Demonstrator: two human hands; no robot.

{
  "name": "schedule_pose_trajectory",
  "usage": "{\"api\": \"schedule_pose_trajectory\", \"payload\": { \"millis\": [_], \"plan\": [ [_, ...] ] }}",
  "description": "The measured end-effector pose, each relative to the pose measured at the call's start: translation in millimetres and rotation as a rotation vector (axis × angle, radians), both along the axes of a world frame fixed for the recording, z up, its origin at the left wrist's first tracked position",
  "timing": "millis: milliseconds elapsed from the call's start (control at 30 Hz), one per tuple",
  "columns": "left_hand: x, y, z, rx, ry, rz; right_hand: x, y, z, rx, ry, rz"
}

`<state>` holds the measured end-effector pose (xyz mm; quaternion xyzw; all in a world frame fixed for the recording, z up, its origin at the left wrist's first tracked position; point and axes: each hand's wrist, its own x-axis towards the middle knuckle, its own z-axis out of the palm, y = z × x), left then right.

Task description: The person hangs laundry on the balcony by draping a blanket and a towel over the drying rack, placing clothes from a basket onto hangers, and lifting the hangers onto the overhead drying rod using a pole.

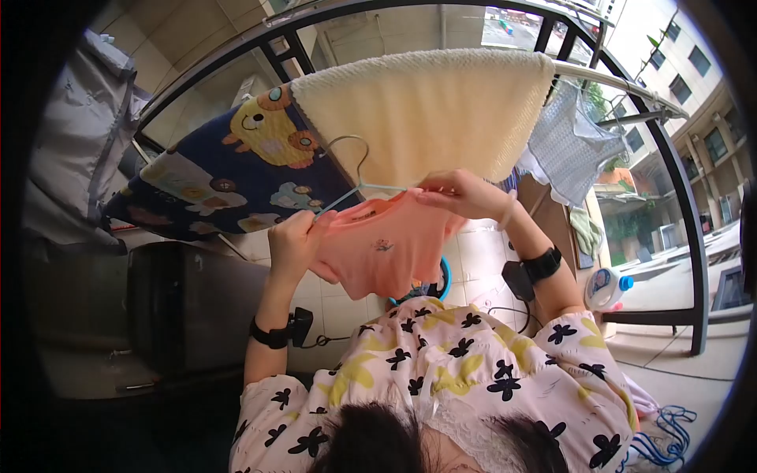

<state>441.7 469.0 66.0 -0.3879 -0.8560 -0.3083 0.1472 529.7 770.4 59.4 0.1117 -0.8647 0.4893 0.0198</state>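
Note:
A small pink shirt [386, 246] with a tiny print on its chest hangs spread between my hands. Its neckline is around a light blue hanger [347, 191] whose metal hook points up. My left hand [294, 243] is closed on the shirt and hanger at the left shoulder. At the other shoulder, my right hand [465, 194] pinches the pink fabric near the hanger's end. Just behind the hook are a cream towel [426, 110] and a dark blue cloth with a bear pattern [236, 169], both draped over a rail.
A light blue knitted cloth [572, 142] hangs at the right end of the rail [623, 83]. Below stand a white bottle with a blue cap [605, 289] and a blue basin [446, 280]. A grey cover [75, 126] hangs at the left, above a dark cabinet [197, 315].

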Motion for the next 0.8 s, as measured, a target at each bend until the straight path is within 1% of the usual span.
{"api": "schedule_pose_trajectory", "payload": {
  "millis": [33,67,100,167,200,267,300,367,400,433,467,500,533,567,600,633,667,700,733,767,800],
  "plan": [
    [2.1,2.9,0.6,-0.001,0.001,0.007,-2.1,1.1,-1.7,0.149,-0.196,0.066],
    [3.4,6.5,3.7,0.045,-0.033,-0.011,0.0,3.3,-3.2,0.148,-0.194,0.073],
    [3.0,10.1,5.4,0.092,-0.067,-0.029,5.1,6.2,-4.2,0.063,-0.112,0.020],
    [-3.9,11.0,6.3,0.045,-0.018,0.000,10.8,12.4,-5.2,-0.110,0.050,-0.086],
    [-9.5,12.1,6.6,0.002,0.028,0.009,7.1,17.2,-10.8,-0.109,0.050,-0.093],
    [-20.1,16.5,-3.0,0.004,0.024,-0.015,-2.0,26.3,-26.2,-0.025,-0.001,-0.042],
    [-25.3,17.7,-12.1,0.006,0.020,-0.031,3.9,26.5,-24.3,-0.024,-0.001,-0.048],
    [-12.3,6.0,-25.9,0.049,0.062,-0.027,24.5,23.6,-15.6,0.013,0.014,0.046],
    [-2.0,7.1,-19.3,0.071,0.010,-0.001,34.3,26.0,-11.4,-0.084,0.026,0.030],
    [2.3,10.4,-16.8,0.093,-0.043,0.024,41.9,33.2,-7.1,-0.080,0.017,0.016],
    [-7.7,7.4,-22.9,0.115,-0.164,-0.029,51.0,42.2,-3.1,-0.151,-0.057,-0.107],
    [-8.4,8.4,-28.4,0.122,-0.173,-0.032,59.1,51.8,2.4,-0.216,-0.130,-0.220],
    [-8.7,9.6,-33.5,0.160,-0.257,0.004,70.3,59.9,11.5,-0.127,-0.058,-0.313],
    [-10.6,9.4,-38.8,0.198,-0.342,0.039,85.2,73.6,14.3,-0.033,-0.045,-0.375],
    [-14.4,1.8,-52.1,0.181,-0.413,0.058,98.2,83.1,22.3,-0.038,-0.009,-0.434],
    [-16.0,-3.9,-61.5,0.186,-0.413,0.052,110.1,96.2,19.9,-0.111,0.039,-0.516],
    [-16.7,-8.1,-69.7,0.182,-0.514,0.070,125.0,106.0,35.5,0.004,0.018,-0.634],
    [-15.9,-11.1,-77.0,0.177,-0.615,0.088,137.9,119.5,37.3,0.051,0.042,-0.760],
    [-14.0,-12.8,-83.4,0.176,-0.648,0.087,147.2,130.8,39.1,0.009,0.085,-0.850],
    [-12.0,-15.0,-91.1,0.179,-0.650,0.076,156.5,139.3,45.3,0.014,0.091,-0.932],
    [-10.2,-17.6,-98.7,0.154,-0.712,0.072,163.8,149.5,48.3,0.046,0.095,-0.990]
  ]
}}
